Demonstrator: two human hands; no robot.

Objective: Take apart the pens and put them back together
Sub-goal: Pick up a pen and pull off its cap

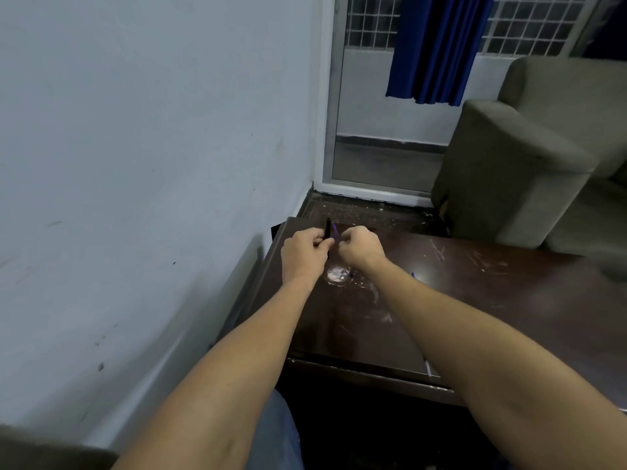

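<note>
Black and slim, the pen barrel (328,230) stands nearly upright above the far left corner of the dark brown tabletop (475,300). The left hand (302,252) holds it. Its grip is closed round the lower part of the barrel, thumb and curled fingers pinching it, so the upper end rises clear above the knuckles.

Just right of the barrel a thin purple piece (334,229) slants up from the fingertips of the right hand (359,248). That hand is curled into a loose fist, very near the left one. The piece is blurred, and it cannot be told whether the right grip actually pinches it.

Both hands are raised above the tabletop, over a pale glare patch (337,274) on the scratched surface. A small blue bit (414,275) lies on the tabletop beside the right forearm. An olive sofa (509,171) stands beyond the tabletop, and a blue curtain (437,45) hangs at the window.
</note>
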